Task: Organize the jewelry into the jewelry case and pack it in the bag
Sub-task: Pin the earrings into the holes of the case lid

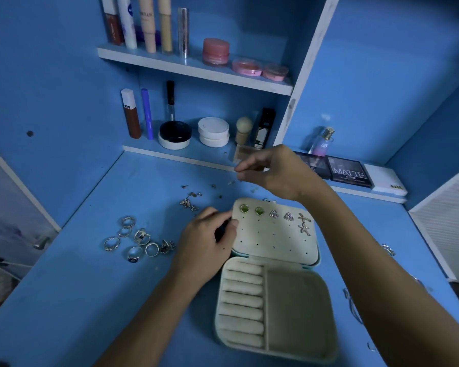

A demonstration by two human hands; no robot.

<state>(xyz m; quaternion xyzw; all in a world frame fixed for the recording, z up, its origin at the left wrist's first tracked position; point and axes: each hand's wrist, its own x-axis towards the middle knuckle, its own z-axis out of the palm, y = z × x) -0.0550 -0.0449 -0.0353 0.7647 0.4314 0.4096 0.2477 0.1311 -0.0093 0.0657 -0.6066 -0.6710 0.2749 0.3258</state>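
Note:
An open cream jewelry case (297,308) lies on the blue desk, with ring rolls (243,300) on its left and a bare compartment on its right. Its raised earring panel (273,239) carries several earrings in the top row, among them two green studs (251,210) and a starfish piece (304,223). My left hand (210,239) grips the panel's left edge. My right hand (273,170) hovers above and behind the case, fingertips pinched together on something too small to make out. Several silver rings (135,239) lie left of the case, and loose earrings (190,201) lie behind them.
Cosmetics fill two shelves (196,70) at the back. Eyeshadow palettes (350,172), a perfume bottle (322,141) and a white box (384,180) sit on a ledge at the right. A thin chain (351,304) and a small piece (388,250) lie right of my right arm.

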